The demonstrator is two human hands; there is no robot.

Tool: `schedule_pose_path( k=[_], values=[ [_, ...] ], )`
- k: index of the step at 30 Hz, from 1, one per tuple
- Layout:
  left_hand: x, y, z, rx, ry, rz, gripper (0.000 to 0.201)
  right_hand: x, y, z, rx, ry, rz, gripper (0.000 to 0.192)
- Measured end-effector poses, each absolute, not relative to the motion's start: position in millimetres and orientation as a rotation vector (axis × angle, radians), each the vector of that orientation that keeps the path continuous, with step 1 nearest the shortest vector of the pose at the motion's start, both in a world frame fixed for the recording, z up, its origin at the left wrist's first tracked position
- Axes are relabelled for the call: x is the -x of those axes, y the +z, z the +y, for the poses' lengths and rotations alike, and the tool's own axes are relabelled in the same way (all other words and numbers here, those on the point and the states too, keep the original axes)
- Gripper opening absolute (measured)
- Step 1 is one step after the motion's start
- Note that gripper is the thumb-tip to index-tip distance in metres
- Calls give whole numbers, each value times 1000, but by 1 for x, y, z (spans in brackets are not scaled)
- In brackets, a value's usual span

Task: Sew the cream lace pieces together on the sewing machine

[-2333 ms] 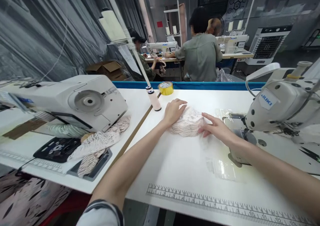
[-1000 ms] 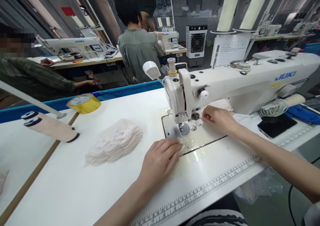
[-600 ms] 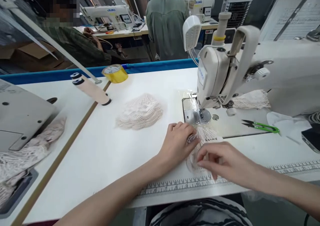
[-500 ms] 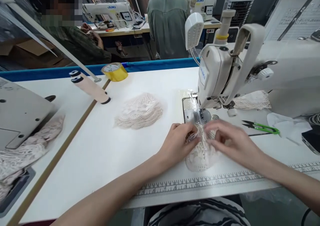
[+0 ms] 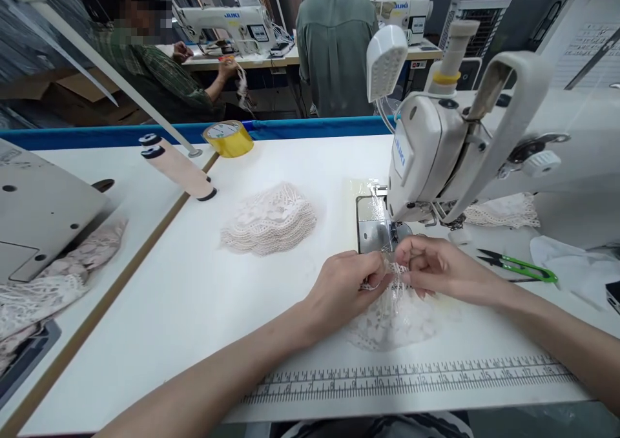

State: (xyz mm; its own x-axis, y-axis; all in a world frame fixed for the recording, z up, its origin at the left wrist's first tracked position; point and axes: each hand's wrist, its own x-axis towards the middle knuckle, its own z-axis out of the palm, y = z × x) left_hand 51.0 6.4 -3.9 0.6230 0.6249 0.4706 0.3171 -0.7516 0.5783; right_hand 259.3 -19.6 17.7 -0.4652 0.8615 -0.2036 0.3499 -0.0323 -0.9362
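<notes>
A piece of white lace (image 5: 394, 318) hangs between my two hands, just in front of the sewing machine's (image 5: 426, 147) needle plate (image 5: 372, 234). My left hand (image 5: 351, 283) pinches the lace's upper edge between thumb and fingers. On the other side, my right hand (image 5: 431, 267) has its thumb and fingertips closed on the same edge, the other fingers curled. The lower part of the lace spreads toward the ruler marks on the table. To the left lies a stack of lace pieces (image 5: 268, 218).
Green thread snips (image 5: 520, 267) lie to the right, near white cloth (image 5: 566, 267). Two thread cones (image 5: 179, 170) and a yellow tape roll (image 5: 228, 139) are at the back left. More lace (image 5: 43, 296) sits by the left machine. Two people (image 5: 336, 44) work beyond the blue edge.
My hands have drawn closer together at the lace, and its lower part has spread wider. The view has shifted slightly. The person at the back left now holds up some material.
</notes>
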Motion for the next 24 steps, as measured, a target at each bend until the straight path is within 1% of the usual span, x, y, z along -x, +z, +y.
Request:
schedule_pose_path(
  k=[4,9,13,16,24],
  values=[
    [-47,-6,8,-2680,1069,667,30,-252,12,-28,1313,1144,-1853,12],
    [-40,-3,11,-2906,1079,534,27,-251,10,-34,1209,823,-1992,5],
    [-38,-3,11,-2970,1102,522,27,-253,6,-36,1073,626,-2075,15],
    [-39,-3,10,-2963,1118,524,28,-252,5,-38,1016,526,-2141,17],
    [-40,-2,7,-2942,1114,518,28,-251,4,-41,954,416,-2205,19]
  ],
)
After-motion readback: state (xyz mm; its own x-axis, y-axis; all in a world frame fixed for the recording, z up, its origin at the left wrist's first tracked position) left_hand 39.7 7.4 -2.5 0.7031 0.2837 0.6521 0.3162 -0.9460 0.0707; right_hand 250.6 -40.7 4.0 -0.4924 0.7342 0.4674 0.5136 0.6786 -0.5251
